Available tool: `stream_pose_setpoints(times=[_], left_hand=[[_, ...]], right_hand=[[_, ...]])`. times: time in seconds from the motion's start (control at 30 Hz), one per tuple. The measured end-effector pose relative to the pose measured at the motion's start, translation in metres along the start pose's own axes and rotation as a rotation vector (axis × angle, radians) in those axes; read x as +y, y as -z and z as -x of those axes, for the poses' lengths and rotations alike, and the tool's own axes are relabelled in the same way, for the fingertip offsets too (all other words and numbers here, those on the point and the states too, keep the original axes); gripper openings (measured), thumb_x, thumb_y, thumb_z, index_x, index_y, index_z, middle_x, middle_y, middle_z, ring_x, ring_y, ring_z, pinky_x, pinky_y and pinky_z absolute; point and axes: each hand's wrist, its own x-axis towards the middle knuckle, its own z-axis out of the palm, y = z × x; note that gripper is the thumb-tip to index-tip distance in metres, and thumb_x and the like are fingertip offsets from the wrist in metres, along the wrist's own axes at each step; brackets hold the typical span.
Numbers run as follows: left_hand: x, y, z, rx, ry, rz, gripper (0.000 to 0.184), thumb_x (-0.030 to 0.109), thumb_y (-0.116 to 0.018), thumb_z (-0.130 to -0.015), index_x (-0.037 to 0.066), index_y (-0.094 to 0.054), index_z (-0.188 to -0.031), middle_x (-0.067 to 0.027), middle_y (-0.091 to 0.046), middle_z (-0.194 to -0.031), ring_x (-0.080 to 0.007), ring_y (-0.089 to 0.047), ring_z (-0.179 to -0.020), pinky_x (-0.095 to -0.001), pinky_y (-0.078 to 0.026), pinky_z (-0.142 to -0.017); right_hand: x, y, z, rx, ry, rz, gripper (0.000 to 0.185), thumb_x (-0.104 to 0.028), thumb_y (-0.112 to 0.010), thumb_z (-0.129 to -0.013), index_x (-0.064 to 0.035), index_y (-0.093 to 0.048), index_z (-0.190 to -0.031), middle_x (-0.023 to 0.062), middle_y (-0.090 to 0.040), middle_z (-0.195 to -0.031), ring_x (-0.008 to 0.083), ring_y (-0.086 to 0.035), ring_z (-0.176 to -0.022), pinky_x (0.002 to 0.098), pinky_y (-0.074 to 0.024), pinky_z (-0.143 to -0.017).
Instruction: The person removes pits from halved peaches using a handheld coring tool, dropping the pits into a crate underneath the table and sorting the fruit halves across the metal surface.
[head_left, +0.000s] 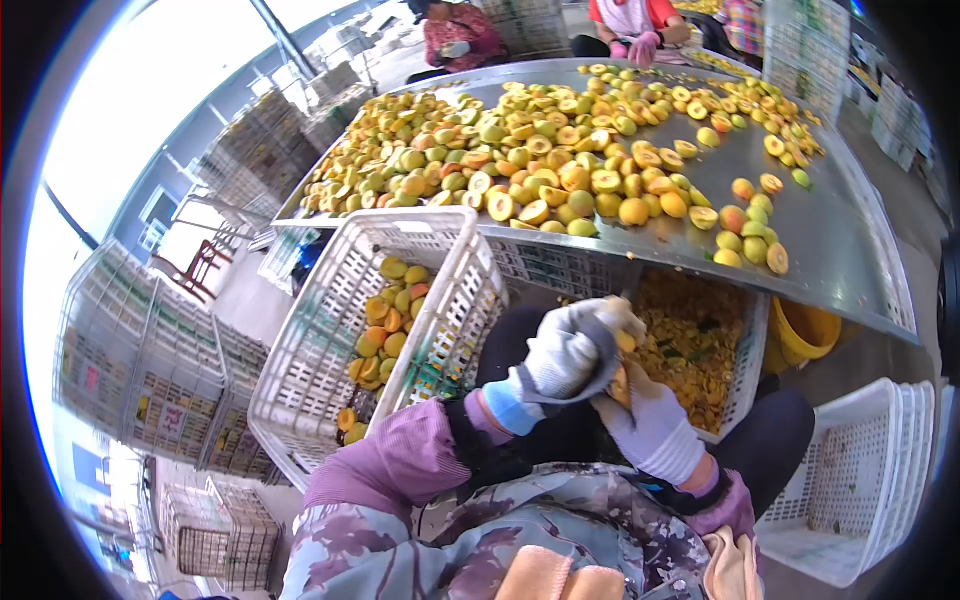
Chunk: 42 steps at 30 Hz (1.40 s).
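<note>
My left hand, in a whitish glove with a blue cuff, is closed above my lap around something I cannot make out; a grey band crosses it. Close against it is my right hand, also gloved, its fingers wrapped round a small orange-brown thing that is mostly hidden. A bit of yellow shows between the hands, perhaps fruit. Under them stands a crate of yellow scraps. To the left, a white plastic crate holds fruit halves. Whole and halved fruits cover much of the metal table ahead.
A yellow bucket stands under the table's right side. White crates are at the lower right, and stacked crates at the left. Two people sit beyond the table, their gloved hands away from mine.
</note>
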Motion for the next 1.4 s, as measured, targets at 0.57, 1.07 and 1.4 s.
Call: stream_pose_setpoints(times=[0.57, 1.07, 1.4], left_hand=[[0.085, 0.025, -0.048, -0.061, -0.256, -1.027, 0.011, 0.015, -0.069, -0.073, 0.007, -0.067, -0.081, -0.0115, -0.064, -0.073, -0.0276, -0.063, -0.068, -0.0358, -0.051, -0.062], [0.075, 0.373, 0.125, 0.536, 1.009, -1.558, 0.050, 0.026, -0.057, -0.077, 0.016, -0.056, -0.125, -0.0195, -0.063, -0.112, -0.0319, -0.060, -0.105, -0.0375, -0.047, -0.091], [0.020, 0.398, 0.092, 0.324, 1.131, -1.633, 0.053, 0.024, -0.059, -0.072, 0.011, -0.054, -0.123, -0.0180, -0.061, -0.116, -0.0323, -0.058, -0.108, -0.0397, -0.046, -0.091]], right_hand=[[0.045, 0.049, -0.012, -0.358, -0.230, 0.916, 0.023, -0.028, -0.060, -0.081, -0.0065, -0.056, -0.088, 0.0130, -0.063, -0.064, 0.0328, -0.063, -0.059, 0.0435, -0.0487, -0.054], [0.088, 0.032, -0.033, -0.413, -0.365, 0.941, 0.032, -0.023, -0.066, -0.078, -0.0045, -0.046, -0.094, 0.0195, -0.059, -0.064, 0.0384, -0.061, -0.062, 0.0469, -0.0467, -0.058], [0.086, 0.012, -0.022, -0.376, -0.433, 0.896, 0.029, -0.018, -0.066, -0.079, -0.0045, -0.048, -0.098, 0.0231, -0.058, -0.066, 0.0428, -0.059, -0.065, 0.0501, -0.0445, -0.057]])
